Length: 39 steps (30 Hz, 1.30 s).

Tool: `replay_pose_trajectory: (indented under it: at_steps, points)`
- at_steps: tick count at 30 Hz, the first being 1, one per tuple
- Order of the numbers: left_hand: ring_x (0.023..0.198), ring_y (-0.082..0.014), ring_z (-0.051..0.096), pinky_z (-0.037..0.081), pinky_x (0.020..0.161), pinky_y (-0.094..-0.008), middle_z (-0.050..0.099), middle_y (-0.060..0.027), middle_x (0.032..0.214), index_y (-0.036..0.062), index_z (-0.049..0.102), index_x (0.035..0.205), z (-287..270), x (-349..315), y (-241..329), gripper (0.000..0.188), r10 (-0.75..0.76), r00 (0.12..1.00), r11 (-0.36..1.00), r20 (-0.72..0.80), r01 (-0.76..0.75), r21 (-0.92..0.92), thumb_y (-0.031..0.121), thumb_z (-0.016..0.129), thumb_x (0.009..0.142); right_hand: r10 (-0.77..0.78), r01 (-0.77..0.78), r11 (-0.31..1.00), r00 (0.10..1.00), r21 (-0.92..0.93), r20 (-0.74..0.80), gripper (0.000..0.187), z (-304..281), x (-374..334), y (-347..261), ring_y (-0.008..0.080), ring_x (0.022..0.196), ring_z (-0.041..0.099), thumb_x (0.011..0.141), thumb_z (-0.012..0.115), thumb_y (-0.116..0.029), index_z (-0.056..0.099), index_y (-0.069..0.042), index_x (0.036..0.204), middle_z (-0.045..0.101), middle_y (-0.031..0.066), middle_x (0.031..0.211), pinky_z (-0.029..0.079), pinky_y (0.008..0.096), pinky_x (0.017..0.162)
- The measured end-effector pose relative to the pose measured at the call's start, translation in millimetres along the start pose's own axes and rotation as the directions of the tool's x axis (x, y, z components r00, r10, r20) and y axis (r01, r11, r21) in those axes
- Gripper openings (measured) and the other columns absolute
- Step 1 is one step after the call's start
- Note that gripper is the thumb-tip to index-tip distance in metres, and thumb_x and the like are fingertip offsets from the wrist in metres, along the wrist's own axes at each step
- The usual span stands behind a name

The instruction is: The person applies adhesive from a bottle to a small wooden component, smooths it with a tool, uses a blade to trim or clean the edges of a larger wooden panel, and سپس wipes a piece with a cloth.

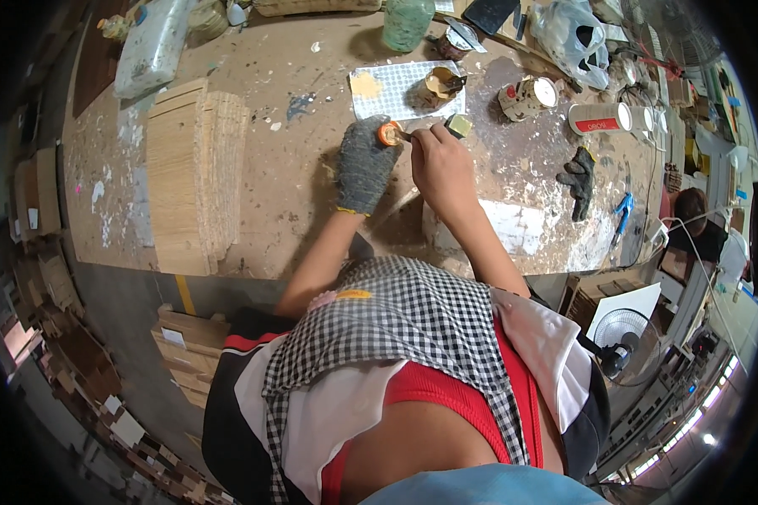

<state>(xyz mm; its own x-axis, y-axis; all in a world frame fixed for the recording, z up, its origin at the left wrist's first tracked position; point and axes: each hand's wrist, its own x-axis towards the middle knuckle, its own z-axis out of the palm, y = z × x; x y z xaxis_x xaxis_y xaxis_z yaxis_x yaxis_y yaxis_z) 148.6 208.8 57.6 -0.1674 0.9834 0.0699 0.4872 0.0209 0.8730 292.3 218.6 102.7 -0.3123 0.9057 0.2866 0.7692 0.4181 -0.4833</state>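
Observation:
My left hand [366,168], in a grey knit work glove, is closed around a small round container with an orange rim [390,133]. Something tan shows inside the rim. My bare right hand [442,164] pinches a thin, dark tool [404,135], whose tip reaches the container's mouth; its exact kind is hidden by my fingers. Right beside those fingers sits a small pale-green block [459,125]. Just beyond both hands lies a patterned sheet [383,104] with a smear of tan paste [365,84] and an open cup [440,86] with a dark utensil in it.
Thin wooden boards [177,177] are stacked at the left of the stained workbench [286,210]. To the right lie a spotted cup [528,98], a white-and-red cup [600,119], a loose grey glove [578,183] and a blue-handled tool [622,212]. A green jar [407,25] stands at the back.

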Motion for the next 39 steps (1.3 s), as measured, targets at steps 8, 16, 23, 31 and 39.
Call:
replay_pose_trajectory:
  at_steps: [8, 16, 23, 31, 39]
  points:
    - [0.096, -0.0295, 0.066, 0.052, 0.086, -0.0382, 0.068, -0.0164, 0.106, -0.0004, 0.066, 0.113, 6.2, -0.3, -8.8, 0.042, -0.031, 0.999, 0.999, -0.008, 0.031, -0.026, 0.01, 0.082, 0.076, 0.009, -0.009, 0.996, 1.0, 0.084, 0.0, 0.008, -4.2, -0.5, 2.7, 0.0364, 0.072, 0.06, 0.091, 0.065, -0.007, 0.066, 0.0, 0.094, 0.059, 0.0148, 0.083, 0.049, 0.0442, 0.063]
    - [0.092, -0.0301, 0.067, 0.053, 0.084, -0.0383, 0.068, -0.017, 0.104, 0.0002, 0.067, 0.111, 5.0, -1.5, -7.1, 0.04, -0.004, 0.999, 0.998, -0.051, 0.001, -0.057, 0.011, 0.082, 0.076, -0.068, 0.07, 0.995, 0.997, 0.065, -0.024, 0.008, -9.0, -0.5, -0.9, 0.0348, 0.073, 0.061, 0.092, 0.063, -0.006, 0.067, -0.001, 0.097, 0.058, 0.0144, 0.082, 0.049, 0.0432, 0.062]
    - [0.093, -0.0311, 0.066, 0.053, 0.084, -0.0386, 0.067, -0.0174, 0.106, 0.001, 0.066, 0.113, 5.3, -4.3, -8.6, 0.041, 0.066, 0.994, 0.998, -0.092, -0.063, 0.029, 0.01, 0.082, 0.076, -0.031, 0.032, 0.999, 0.998, -0.006, 0.05, 0.007, -5.4, -3.2, 3.9, 0.0351, 0.073, 0.06, 0.091, 0.063, -0.007, 0.066, -0.001, 0.094, 0.057, 0.0145, 0.082, 0.049, 0.0431, 0.064]
    - [0.09, -0.0298, 0.066, 0.053, 0.082, -0.0363, 0.069, -0.016, 0.101, 0.0003, 0.067, 0.108, 7.8, 0.6, -14.6, 0.037, 0.052, 0.998, 0.998, -0.041, -0.05, 0.04, 0.009, 0.081, 0.076, 0.008, -0.009, 0.999, 1.0, 0.036, 0.019, 0.006, -7.8, -1.0, -2.9, 0.0348, 0.073, 0.06, 0.09, 0.064, -0.006, 0.066, 0.0, 0.092, 0.058, 0.0143, 0.081, 0.049, 0.0431, 0.064]
    - [0.086, -0.0246, 0.067, 0.054, 0.079, -0.0339, 0.071, -0.0139, 0.1, 0.0003, 0.068, 0.107, 6.7, -1.4, -11.7, 0.036, 0.025, 0.997, 0.999, -0.07, -0.022, 0.044, 0.01, 0.081, 0.076, -0.044, 0.042, 0.998, 0.998, -0.036, -0.052, 0.008, -5.3, -2.4, -0.8, 0.033, 0.074, 0.06, 0.091, 0.064, -0.007, 0.067, -0.002, 0.096, 0.057, 0.0129, 0.081, 0.048, 0.0428, 0.064]
